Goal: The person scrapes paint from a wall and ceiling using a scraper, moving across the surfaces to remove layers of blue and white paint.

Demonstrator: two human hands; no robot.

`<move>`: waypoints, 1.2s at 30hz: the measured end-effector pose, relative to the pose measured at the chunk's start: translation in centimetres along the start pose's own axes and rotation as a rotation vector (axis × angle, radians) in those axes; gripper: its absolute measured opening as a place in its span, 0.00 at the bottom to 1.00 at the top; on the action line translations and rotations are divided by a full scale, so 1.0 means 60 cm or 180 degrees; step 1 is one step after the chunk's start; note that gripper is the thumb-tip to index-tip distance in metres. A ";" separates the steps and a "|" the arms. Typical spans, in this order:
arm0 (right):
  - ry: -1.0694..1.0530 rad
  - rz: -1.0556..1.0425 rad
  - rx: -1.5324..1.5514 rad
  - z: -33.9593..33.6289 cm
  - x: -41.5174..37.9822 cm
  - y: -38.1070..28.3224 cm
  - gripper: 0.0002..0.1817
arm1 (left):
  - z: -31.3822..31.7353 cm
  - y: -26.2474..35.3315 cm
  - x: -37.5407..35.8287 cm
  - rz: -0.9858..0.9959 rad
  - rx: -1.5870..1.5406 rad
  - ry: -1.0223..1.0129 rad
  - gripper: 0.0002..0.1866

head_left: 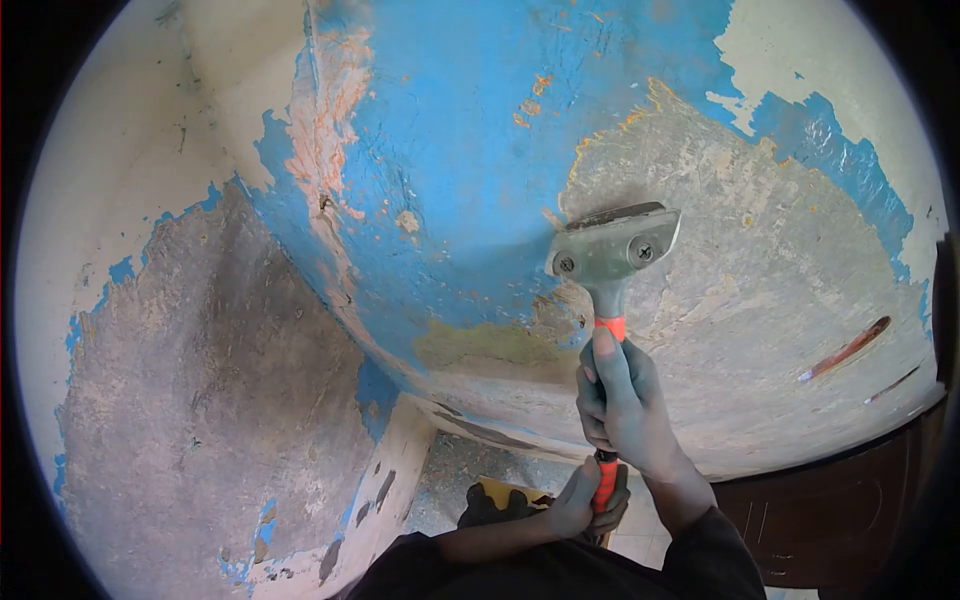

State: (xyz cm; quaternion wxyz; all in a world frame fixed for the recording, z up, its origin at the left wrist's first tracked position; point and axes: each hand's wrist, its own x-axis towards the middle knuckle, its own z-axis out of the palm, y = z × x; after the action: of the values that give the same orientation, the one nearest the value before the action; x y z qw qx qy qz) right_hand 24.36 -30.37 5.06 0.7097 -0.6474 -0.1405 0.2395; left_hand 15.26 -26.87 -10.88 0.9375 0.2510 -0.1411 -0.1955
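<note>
A scraper [615, 245] with a wide metal head, two screws and a red-and-black handle is held upright before the wall. Its blade edge lies at the border between blue paint [460, 130] and bare grey plaster [740, 250]; whether it touches the wall I cannot tell. My right hand [625, 395] is wrapped round the upper handle, thumb along the red band below the head. Lower down, my left hand [583, 500] grips the red end of the same handle.
To the left, past the wall corner, is another scraped grey patch [200, 380] edged by cream paint [100, 190]. A dark brown panelled piece [830, 500] stands at the lower right. Below, a speckled floor [450, 475] and a yellow item [500, 491] show.
</note>
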 end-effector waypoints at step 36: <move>-0.0708 0.0005 0.0996 0.020 0.026 -0.003 0.24 | 0.047 0.053 -0.017 0.0091 0.0211 0.0632 0.40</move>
State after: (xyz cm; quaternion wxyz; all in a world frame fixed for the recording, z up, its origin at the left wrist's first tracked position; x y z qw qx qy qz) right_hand 25.07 -28.56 5.23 0.7816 -0.4989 -0.1787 0.3290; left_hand 14.29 -25.06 -7.01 0.9407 0.2979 -0.0575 -0.1515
